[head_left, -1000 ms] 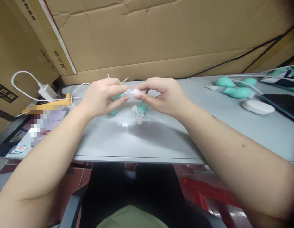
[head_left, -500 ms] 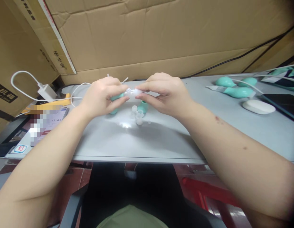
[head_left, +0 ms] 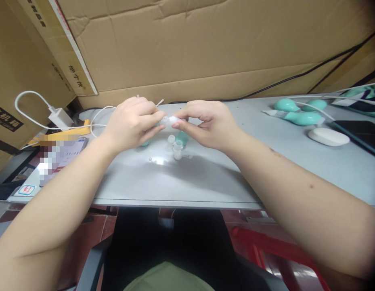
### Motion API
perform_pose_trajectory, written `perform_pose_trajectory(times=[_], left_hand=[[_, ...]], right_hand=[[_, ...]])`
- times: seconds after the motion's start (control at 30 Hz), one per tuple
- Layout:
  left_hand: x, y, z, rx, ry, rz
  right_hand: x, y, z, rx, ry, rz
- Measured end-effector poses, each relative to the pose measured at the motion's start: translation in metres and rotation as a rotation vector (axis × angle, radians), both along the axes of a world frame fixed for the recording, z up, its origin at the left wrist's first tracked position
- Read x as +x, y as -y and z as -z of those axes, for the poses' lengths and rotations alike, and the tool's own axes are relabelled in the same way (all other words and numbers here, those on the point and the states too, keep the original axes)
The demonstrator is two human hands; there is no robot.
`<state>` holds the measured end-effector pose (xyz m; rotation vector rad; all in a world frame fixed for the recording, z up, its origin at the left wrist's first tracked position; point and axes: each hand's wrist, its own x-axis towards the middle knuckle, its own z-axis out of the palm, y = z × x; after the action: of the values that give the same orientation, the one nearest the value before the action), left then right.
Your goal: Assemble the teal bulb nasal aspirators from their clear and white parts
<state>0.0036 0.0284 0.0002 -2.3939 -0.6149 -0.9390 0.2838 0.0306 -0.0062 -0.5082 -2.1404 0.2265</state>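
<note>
Above the grey desk (head_left: 187, 182), my left hand (head_left: 133, 123) and my right hand (head_left: 205, 123) meet at a small clear plastic fitting (head_left: 168, 120). Each hand is closed, pinching one end of it between thumb and fingers. Part of the fitting is hidden by the fingertips. Just below lie a teal bulb (head_left: 183, 138), partly covered by my right hand, and translucent plastic pieces (head_left: 177, 151). Another teal item (head_left: 145, 143) peeks out under my left hand. A tiny clear piece (head_left: 150, 157) rests nearer the front edge.
Several teal bulbs (head_left: 304, 118) lie at the right beside a white rounded case (head_left: 329, 136) and a dark flat device (head_left: 359, 131). A phone (head_left: 66, 155), a yellow power strip (head_left: 57, 135) and a white charger (head_left: 60, 118) sit left. Cardboard (head_left: 187, 52) stands behind.
My right hand has dropped slightly, and less of the fitting shows between the hands. The tiny clear piece now shows on the desk below my left hand.
</note>
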Motion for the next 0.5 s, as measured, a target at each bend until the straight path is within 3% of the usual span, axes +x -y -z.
perform_pose_trajectory(times=[0.37, 0.5], left_hand=[[0.007, 0.0, -0.001, 0.214, -0.01, -0.022], [0.014, 0.002, -0.001, 0.123, 0.153, 0.081]], right_hand=[[-0.004, 0.006, -0.005, -0.188, -0.1, -0.012], [-0.01, 0.009, -0.01, -0.242, -0.197, 0.012]])
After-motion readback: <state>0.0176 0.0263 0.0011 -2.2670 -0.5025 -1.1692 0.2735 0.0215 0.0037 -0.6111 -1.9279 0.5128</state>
